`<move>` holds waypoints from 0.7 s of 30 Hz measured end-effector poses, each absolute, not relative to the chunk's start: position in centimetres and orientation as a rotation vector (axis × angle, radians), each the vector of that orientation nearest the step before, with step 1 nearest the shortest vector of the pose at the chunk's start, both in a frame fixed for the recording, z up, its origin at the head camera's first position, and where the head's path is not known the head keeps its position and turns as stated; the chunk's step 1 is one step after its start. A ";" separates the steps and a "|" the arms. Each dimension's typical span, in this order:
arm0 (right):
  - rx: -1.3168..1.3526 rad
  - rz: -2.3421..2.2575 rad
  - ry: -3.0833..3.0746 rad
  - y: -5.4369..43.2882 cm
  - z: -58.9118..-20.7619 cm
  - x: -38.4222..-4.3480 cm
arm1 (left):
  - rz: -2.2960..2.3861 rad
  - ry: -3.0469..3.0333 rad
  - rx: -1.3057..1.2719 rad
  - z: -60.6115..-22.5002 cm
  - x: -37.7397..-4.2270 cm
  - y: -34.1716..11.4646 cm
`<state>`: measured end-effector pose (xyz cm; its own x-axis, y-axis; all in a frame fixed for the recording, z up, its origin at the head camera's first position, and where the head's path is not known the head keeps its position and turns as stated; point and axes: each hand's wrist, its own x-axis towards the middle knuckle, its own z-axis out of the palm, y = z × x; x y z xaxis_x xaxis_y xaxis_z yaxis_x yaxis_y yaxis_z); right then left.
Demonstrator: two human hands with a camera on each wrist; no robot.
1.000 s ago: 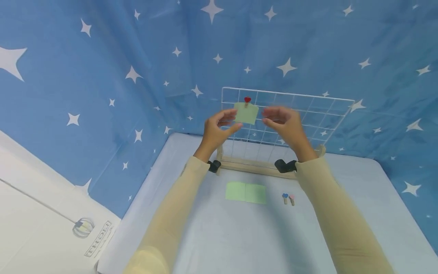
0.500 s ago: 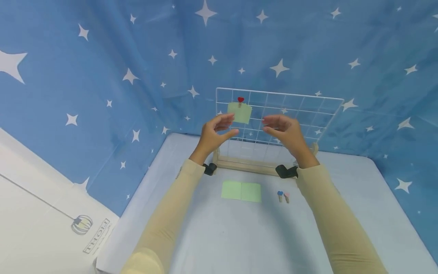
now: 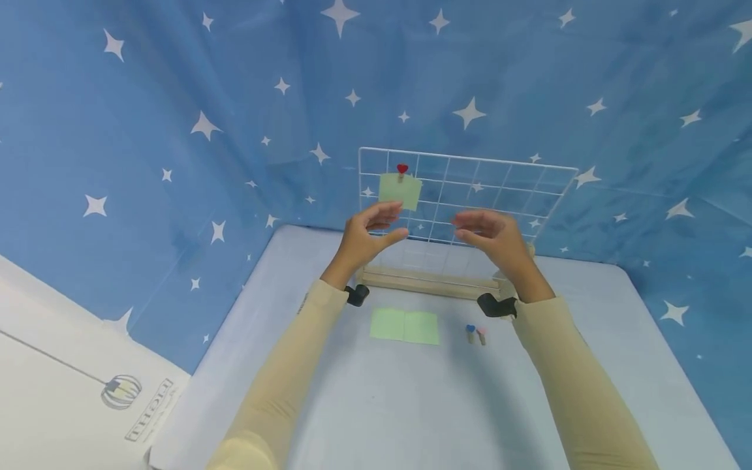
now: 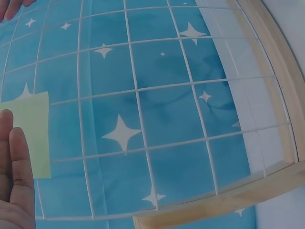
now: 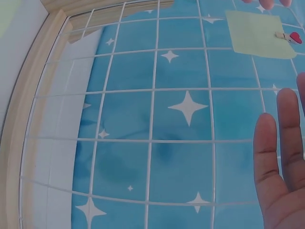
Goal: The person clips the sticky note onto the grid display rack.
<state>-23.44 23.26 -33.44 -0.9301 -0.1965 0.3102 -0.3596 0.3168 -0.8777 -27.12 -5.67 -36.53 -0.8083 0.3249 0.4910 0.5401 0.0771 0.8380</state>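
Note:
A pale green paper note hangs on the white wire grid, held by a small wooden clothespin with a red heart. Just below the note is my left hand, its fingers spread from the thumb with nothing between them. To the right, in front of the grid, my right hand is held up the same way and grips nothing. In the right wrist view the note and its red-heart clothespin show above my fingers. The left wrist view has part of the note behind my fingertips.
On the white table lie two green notes side by side. Right of them are two clothespins, one with a blue heart, one with a pink heart. A wooden base carries the grid. A starry blue curtain hangs behind.
Both hands have come down a little from beside the note, and the left fingers have moved away from its edge. The note stays clipped. The head view has shifted slightly right.

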 end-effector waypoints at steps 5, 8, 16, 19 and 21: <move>0.517 1.710 -2.432 23.7 -33.9 -23.3 | -1.841 -2.230 -0.882 -36.7 -27.2 -5.8; 0.526 1.720 -2.431 23.9 -34.4 -23.2 | -1.841 -2.258 -0.891 -37.1 -27.2 -6.2; 0.549 1.761 -2.413 24.4 -35.9 -22.7 | -1.895 -2.291 -0.941 -39.3 -26.6 -7.4; 0.541 1.788 -2.407 24.5 -36.3 -22.4 | -1.907 -2.280 -0.964 -40.0 -26.6 -7.6; 0.532 1.789 -2.406 24.6 -36.6 -22.2 | -1.898 -2.301 -0.964 -40.2 -26.7 -7.7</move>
